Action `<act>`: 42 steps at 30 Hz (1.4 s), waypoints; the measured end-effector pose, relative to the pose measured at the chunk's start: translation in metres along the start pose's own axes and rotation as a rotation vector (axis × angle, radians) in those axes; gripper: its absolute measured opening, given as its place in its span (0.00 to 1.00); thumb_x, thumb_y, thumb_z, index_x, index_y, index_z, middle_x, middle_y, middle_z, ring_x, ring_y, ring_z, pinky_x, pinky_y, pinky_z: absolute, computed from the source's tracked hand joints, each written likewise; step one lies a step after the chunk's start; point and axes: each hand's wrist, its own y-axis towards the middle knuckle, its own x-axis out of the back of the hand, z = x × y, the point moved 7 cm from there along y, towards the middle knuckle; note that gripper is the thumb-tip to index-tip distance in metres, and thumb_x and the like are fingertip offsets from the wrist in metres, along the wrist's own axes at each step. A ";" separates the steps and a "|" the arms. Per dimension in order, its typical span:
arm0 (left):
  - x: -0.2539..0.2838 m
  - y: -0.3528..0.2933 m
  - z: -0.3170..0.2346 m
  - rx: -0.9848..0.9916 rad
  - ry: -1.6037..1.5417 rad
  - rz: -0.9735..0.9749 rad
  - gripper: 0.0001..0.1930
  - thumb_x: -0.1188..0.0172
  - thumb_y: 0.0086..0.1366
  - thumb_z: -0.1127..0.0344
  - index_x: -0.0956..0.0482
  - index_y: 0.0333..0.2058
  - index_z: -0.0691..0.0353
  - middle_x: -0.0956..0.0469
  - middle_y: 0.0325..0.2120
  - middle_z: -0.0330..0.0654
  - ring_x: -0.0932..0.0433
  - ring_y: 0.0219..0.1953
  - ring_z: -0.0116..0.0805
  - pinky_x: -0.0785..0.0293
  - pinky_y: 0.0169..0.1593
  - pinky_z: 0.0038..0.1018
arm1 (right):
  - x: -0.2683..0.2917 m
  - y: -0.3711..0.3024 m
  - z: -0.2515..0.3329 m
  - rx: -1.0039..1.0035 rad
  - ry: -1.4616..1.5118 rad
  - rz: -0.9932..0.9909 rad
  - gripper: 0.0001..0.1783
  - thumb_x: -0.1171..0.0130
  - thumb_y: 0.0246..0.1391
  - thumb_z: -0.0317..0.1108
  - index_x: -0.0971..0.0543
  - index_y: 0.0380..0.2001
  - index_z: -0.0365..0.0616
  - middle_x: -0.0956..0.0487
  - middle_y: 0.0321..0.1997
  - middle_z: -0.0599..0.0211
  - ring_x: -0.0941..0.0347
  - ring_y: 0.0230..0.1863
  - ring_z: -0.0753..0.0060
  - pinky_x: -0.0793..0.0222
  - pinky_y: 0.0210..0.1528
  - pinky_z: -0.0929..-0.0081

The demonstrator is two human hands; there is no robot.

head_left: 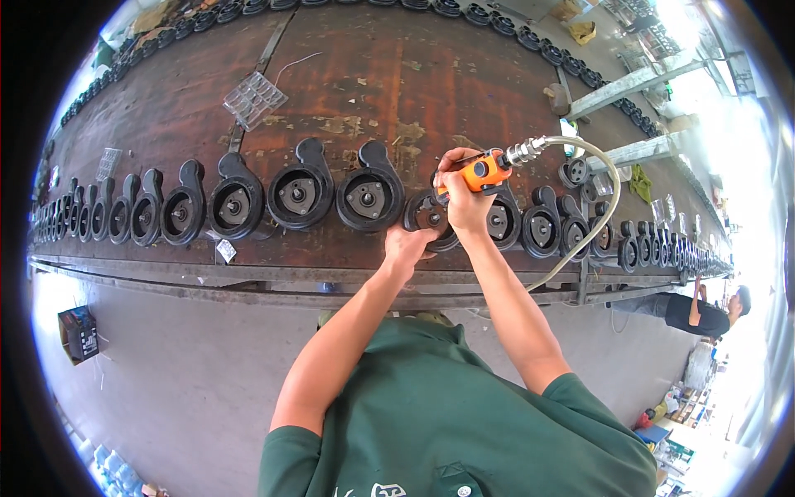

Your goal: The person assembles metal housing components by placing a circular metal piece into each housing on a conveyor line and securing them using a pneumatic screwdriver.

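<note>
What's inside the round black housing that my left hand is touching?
Inside the black housing, a brownish plate with a small central hub shows. Your right hand, gripping the orange tool, covers the housing's right part, so anything there is hidden.

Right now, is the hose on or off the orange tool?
On: the pale hose runs into the metal coupling, which is fitted to the end of the orange tool in the right hand.
</note>
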 end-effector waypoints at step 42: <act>0.006 0.011 0.016 -0.046 -0.026 0.073 0.19 0.40 0.65 0.69 0.27 0.54 0.63 0.21 0.46 0.42 0.17 0.44 0.35 0.12 0.38 0.35 | 0.038 -0.050 0.026 0.071 -0.026 -0.012 0.15 0.43 0.50 0.15 0.24 0.43 0.35 0.20 0.34 0.63 0.23 0.29 0.78 0.26 0.31 0.82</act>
